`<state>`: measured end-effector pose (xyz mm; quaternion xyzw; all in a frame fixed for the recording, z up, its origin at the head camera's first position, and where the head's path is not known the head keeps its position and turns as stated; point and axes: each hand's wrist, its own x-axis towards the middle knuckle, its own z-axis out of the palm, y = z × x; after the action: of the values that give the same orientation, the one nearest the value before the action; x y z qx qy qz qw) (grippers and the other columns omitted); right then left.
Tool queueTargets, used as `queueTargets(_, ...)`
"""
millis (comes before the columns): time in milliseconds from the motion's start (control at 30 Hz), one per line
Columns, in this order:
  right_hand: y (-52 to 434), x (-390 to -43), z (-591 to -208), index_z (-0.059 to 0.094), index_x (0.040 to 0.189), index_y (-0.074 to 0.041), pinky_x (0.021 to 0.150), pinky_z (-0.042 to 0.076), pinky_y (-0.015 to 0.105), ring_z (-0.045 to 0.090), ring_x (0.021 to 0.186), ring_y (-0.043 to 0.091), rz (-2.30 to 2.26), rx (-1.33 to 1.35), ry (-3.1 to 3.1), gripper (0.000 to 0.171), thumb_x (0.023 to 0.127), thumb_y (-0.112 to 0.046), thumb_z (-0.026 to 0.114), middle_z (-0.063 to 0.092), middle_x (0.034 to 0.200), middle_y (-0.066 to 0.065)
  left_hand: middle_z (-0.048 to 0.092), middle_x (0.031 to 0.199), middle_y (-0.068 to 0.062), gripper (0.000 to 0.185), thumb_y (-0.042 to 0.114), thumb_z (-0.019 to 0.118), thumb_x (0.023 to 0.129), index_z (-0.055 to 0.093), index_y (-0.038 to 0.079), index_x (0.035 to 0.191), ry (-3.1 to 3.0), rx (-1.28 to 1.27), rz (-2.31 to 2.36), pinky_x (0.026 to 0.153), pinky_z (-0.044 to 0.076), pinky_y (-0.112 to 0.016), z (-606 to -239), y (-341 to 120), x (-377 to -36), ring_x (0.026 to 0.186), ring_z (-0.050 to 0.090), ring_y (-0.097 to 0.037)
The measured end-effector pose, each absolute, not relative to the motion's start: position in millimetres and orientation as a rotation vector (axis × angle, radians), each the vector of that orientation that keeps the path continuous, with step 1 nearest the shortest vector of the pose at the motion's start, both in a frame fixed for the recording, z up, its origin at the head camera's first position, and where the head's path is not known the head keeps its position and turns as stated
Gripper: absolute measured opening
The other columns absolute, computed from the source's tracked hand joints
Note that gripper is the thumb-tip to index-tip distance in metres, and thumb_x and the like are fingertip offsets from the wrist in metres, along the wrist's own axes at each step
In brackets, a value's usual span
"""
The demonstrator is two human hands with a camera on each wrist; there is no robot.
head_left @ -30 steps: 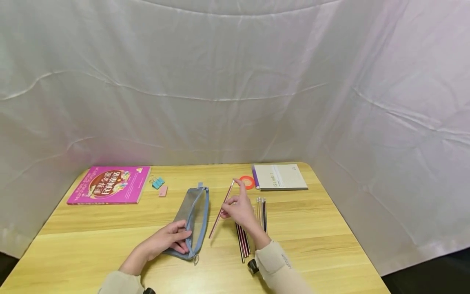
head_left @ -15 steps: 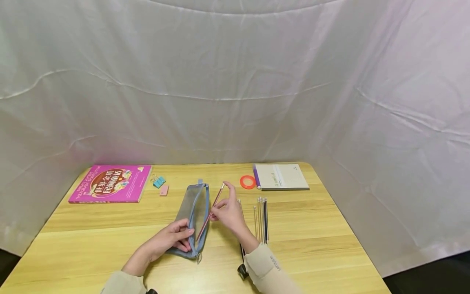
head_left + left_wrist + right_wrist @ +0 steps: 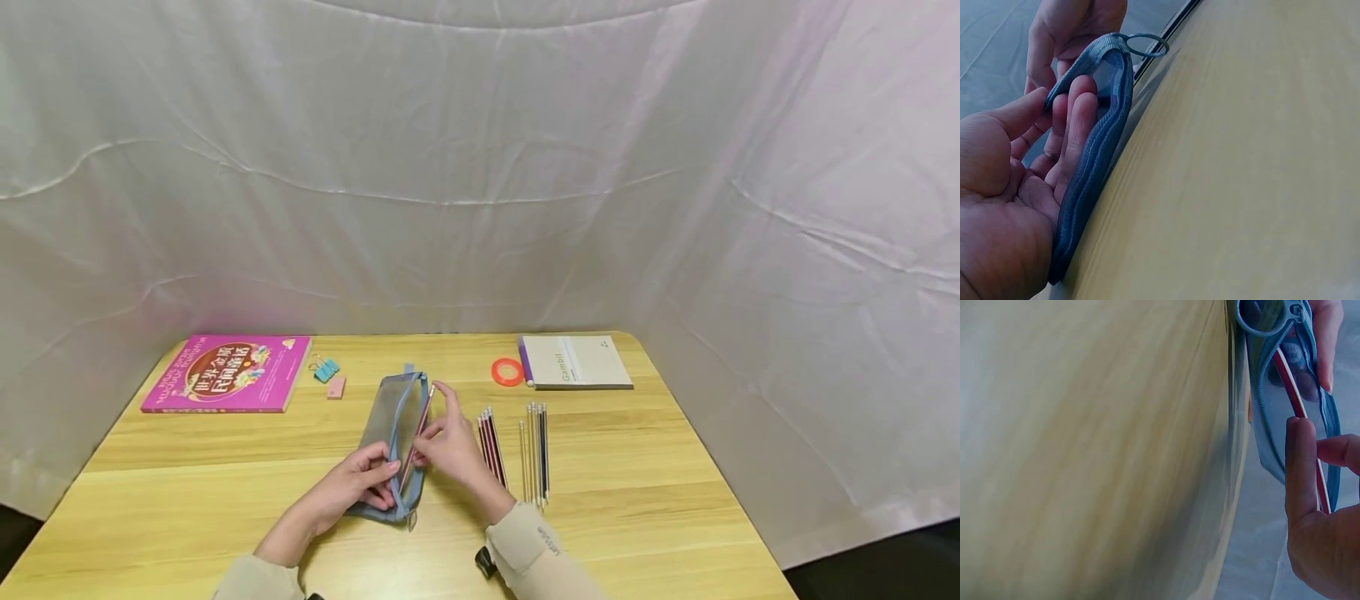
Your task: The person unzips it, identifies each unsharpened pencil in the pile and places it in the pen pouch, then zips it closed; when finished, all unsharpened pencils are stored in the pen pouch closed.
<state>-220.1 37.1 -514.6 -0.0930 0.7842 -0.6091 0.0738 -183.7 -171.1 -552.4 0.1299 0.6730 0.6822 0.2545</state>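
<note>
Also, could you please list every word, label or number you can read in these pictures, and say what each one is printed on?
"Gambit": on the cover of the pale notebook, running along its length.
"世界金奖民间童话": large white characters on the pink book; its smaller print is too small to read.
Small lettering on the right sleeve: too blurred to read.
Wrist views: no text.

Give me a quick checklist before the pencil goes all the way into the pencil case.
1. Pencil case mouth open: ok, zipper apart.
2. Left hand holds the near end open: ok.
3. Right hand pinches the pencil: ok.
4. Pencil lined up with the opening: ok, its lower end is inside in the right wrist view.
5. Room inside the case: cannot tell.
6. Loose pencils clear of the hands: ok, they lie apart on the table.
</note>
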Motion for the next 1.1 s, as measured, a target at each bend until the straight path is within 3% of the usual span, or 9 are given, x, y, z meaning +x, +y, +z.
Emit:
queueTargets(300,31.9,-221.0,-518.3,0.021,0.164,-0.026,0.056,0.062,0.033,0.069,0.054,0.017,-1.776,-0.313,2.371,0.101,0.085,0.014,0.069,0.070,0.082,0.014,0.065,0.086,-0.003,0.037,0.027,0.055,0.109,0.049,-0.008,0.117,1.855,0.379,1.852,0.070,0.061,-0.028,-551.0,-167.4,-181.6,0.076,0.069,-0.015)
queueTargets(633,26.9,-223.6,-519.8,0.010,0.165,-0.012,0.055,0.062,0.033,0.068,0.054,0.017,-1.767,-0.226,2.357,0.102,0.087,0.011,0.071,0.070,0.078,0.007,0.066,0.084,-0.003,0.036,0.026,0.055,0.109,0.048,-0.009,0.114,1.853,0.375,1.857,0.069,0.061,-0.027,-552.3,-167.7,-181.9,0.075,0.069,-0.015)
queueTargets(1100,25.7,-224.8,-522.5,0.017,0.163,-0.007,0.054,0.062,0.032,0.069,0.054,0.017,-1.802,-0.156,2.309,0.095,0.087,0.011,0.072,0.069,0.081,0.010,0.065,0.084,-0.002,0.037,0.026,0.055,0.109,0.047,-0.009,0.113,1.852,0.370,1.860,0.068,0.060,-0.027,-552.9,-167.3,-182.0,0.074,0.068,-0.014)
